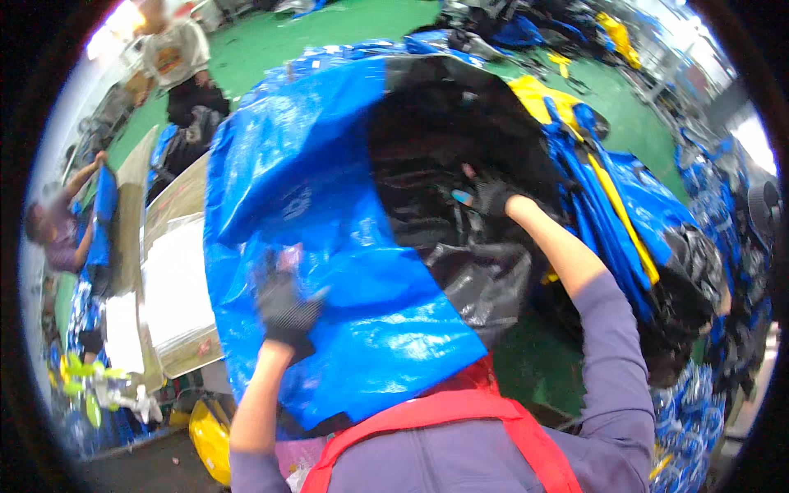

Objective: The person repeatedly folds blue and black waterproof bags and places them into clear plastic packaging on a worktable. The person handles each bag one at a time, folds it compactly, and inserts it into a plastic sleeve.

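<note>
A large glossy blue plastic sheet (329,197), joined to a black section (444,123), spreads in front of me. My left hand (288,300), in a dark grey glove with bare fingertips, lies on the blue part with its fingers apart. On the black part is my right hand (493,197), gloved the same way and slightly blurred. Beside its fingers shows a small item with a light blue end (463,197); its kind is too small to make out. Creased black material (481,283) lies below that hand.
Folded blue, black and yellow bags (608,197) are heaped at my right. White sheets (177,283) lie on a table at left. One person (177,62) stands at the far left; another (66,226) handles blue material. More bags (526,29) lie on the green floor (345,29).
</note>
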